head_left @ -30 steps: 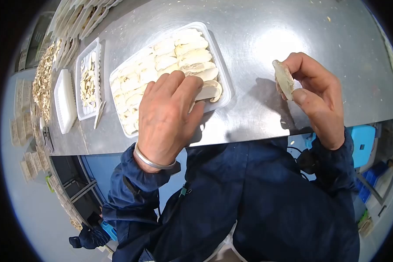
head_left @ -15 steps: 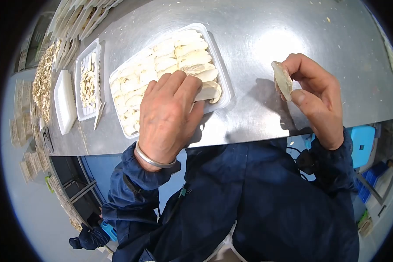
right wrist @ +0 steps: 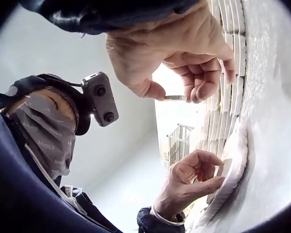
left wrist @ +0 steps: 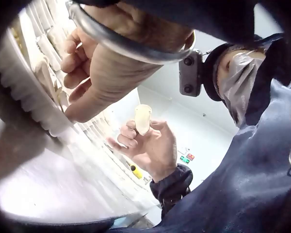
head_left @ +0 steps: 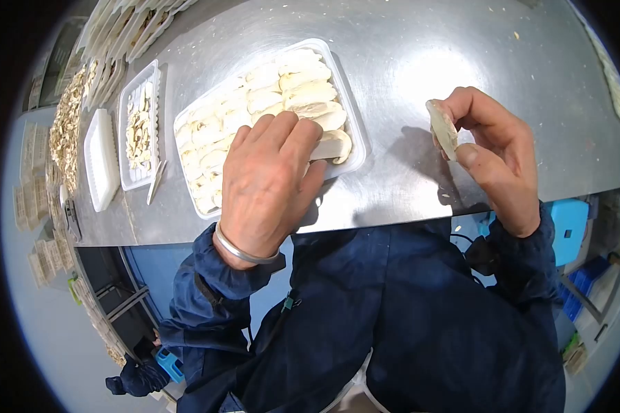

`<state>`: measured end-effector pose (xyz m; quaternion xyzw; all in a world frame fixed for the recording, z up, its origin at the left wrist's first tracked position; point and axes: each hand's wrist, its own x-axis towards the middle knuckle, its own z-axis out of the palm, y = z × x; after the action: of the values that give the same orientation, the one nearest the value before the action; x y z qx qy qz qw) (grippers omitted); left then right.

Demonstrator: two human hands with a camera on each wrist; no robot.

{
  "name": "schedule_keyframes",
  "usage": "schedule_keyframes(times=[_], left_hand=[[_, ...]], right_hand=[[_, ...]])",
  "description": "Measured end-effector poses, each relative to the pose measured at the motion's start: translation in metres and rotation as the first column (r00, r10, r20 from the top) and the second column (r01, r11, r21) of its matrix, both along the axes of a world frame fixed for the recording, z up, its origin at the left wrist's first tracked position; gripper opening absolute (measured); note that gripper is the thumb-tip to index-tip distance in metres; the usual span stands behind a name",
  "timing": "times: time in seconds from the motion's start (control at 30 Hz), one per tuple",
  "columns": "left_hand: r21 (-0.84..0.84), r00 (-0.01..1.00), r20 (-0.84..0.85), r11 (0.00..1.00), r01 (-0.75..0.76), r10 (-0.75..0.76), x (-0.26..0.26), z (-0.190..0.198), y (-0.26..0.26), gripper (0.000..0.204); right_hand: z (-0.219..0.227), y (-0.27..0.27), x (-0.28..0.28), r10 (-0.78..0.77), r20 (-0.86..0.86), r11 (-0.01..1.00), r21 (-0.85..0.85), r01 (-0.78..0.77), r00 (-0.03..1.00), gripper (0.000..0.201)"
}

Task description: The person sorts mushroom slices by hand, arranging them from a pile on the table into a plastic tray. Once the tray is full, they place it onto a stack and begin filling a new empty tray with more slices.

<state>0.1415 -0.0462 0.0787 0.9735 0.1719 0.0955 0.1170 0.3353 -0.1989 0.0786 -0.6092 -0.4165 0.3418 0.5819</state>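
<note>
In the head view, my left hand (head_left: 265,182) lies over a clear plastic tray (head_left: 357,151) filled with rows of pale mushroom slices (head_left: 306,89). Its bent fingers and thumb close about a mushroom slice (head_left: 332,146) at the tray's near right end; the fingertips are partly hidden there. The right wrist view shows that thumb and forefinger (right wrist: 211,160) around a pale piece at the rim. Off to the right, my right hand (head_left: 496,151) holds another mushroom slice (head_left: 442,129) on edge above the table, pinched between thumb and fingers. The left wrist view shows this slice (left wrist: 143,120) upright, broad face visible.
A smaller tray (head_left: 156,103) with mushroom bits stands left of the full one, beside a white tray (head_left: 103,165) and a small knife (head_left: 156,182). Stacked trays (head_left: 127,31) and a heap of mushroom pieces (head_left: 69,124) fill the far left. The metal table (head_left: 406,41) ends before my body.
My right hand turns the slice slightly and shifts a little left. My left hand stays nearly still at the tray.
</note>
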Motion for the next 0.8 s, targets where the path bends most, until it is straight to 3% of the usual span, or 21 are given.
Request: schedule_keyframes(times=[0.53,0.57,0.63,0.67,0.73,0.8], left_hand=[[0.006,0.999,0.027,1.0,0.023,-0.023,0.0,-0.002,0.003,0.024],[0.002,0.999,0.043,1.0,0.025,-0.025,0.0,-0.001,0.003,0.023],[-0.062,0.998,0.066,0.998,-0.01,0.014,-0.005,0.009,0.004,0.023],[-0.094,0.997,0.076,0.995,-0.027,0.035,-0.01,0.015,0.005,0.024],[-0.194,0.966,0.151,0.964,-0.181,0.211,-0.026,0.027,0.008,0.025],[-0.231,0.917,0.179,0.921,-0.313,0.357,-0.042,0.037,0.014,0.024]], right_hand=[[-0.002,0.004,0.0,0.006,0.045,1.0,0.015,-0.007,0.999,0.016],[0.0,0.005,0.0,0.03,0.169,0.999,-0.029,-0.025,0.985,0.018],[0.005,0.006,-0.002,0.09,0.403,0.992,-0.121,-0.044,0.911,0.022],[0.003,0.009,-0.004,0.087,0.577,0.996,-0.064,-0.062,0.812,0.022],[-0.003,0.018,-0.012,0.039,0.849,0.991,0.035,-0.129,0.526,0.023],[-0.007,0.027,-0.024,0.092,0.877,0.982,-0.002,-0.19,0.471,0.025]])
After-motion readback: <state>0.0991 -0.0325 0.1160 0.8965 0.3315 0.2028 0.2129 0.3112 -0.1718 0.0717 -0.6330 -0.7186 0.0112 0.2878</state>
